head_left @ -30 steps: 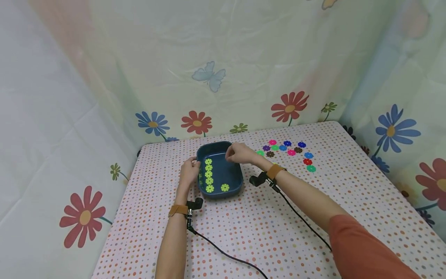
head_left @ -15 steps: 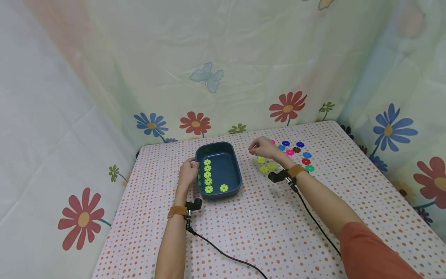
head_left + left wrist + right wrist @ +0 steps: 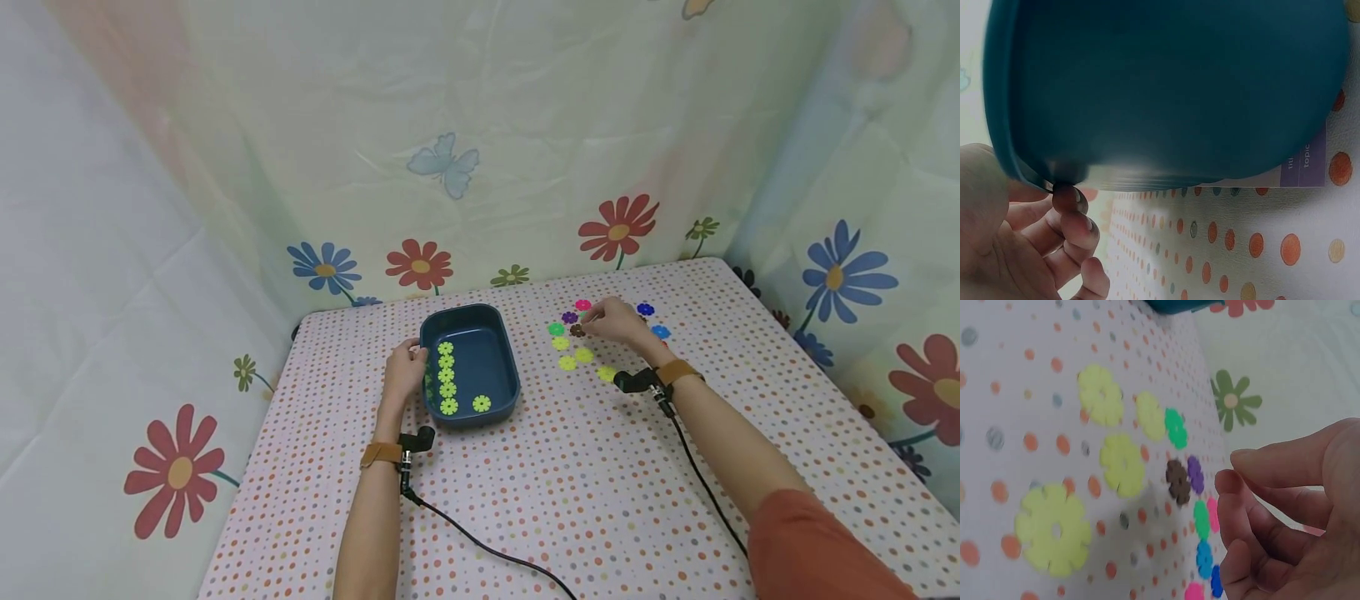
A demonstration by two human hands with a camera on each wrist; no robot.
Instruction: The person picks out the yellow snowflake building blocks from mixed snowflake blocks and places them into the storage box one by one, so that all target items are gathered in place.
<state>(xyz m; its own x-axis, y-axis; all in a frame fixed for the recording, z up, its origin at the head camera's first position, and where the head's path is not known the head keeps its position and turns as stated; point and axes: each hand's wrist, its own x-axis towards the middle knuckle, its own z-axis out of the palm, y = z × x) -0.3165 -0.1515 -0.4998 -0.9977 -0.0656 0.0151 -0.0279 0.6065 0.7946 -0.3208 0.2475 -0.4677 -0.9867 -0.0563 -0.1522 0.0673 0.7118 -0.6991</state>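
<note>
My left hand (image 3: pixel 406 367) grips the left rim of a dark blue, round-cornered tray (image 3: pixel 480 354). In the left wrist view, its fingers (image 3: pixel 1079 228) curl at the rim and the thumb is mostly hidden. Inside the tray, several yellow-green flower-shaped plastic discs (image 3: pixel 447 376) form a column on the left, with one more disc (image 3: pixel 482 403) near the front right. My right hand (image 3: pixel 615 320) hovers over loose discs on the table, fingers loosely bent and nothing held. Its fingertips are close to a brown disc (image 3: pixel 1179 481) and a purple disc (image 3: pixel 1195 475).
Several yellow discs (image 3: pixel 567 363) lie between tray and right hand. Green (image 3: pixel 556 329), pink (image 3: pixel 582 305) and blue discs (image 3: pixel 646 309) lie farther back, some hidden by the hand. Cables trail from both wrists across the dotted tablecloth (image 3: pixel 525 492). A flowered curtain (image 3: pixel 517 200) stands behind.
My right hand has moved from above the tray rightward to the loose discs, passing over the yellow ones. The left hand stays on the tray's rim, and the discs in the tray look unchanged.
</note>
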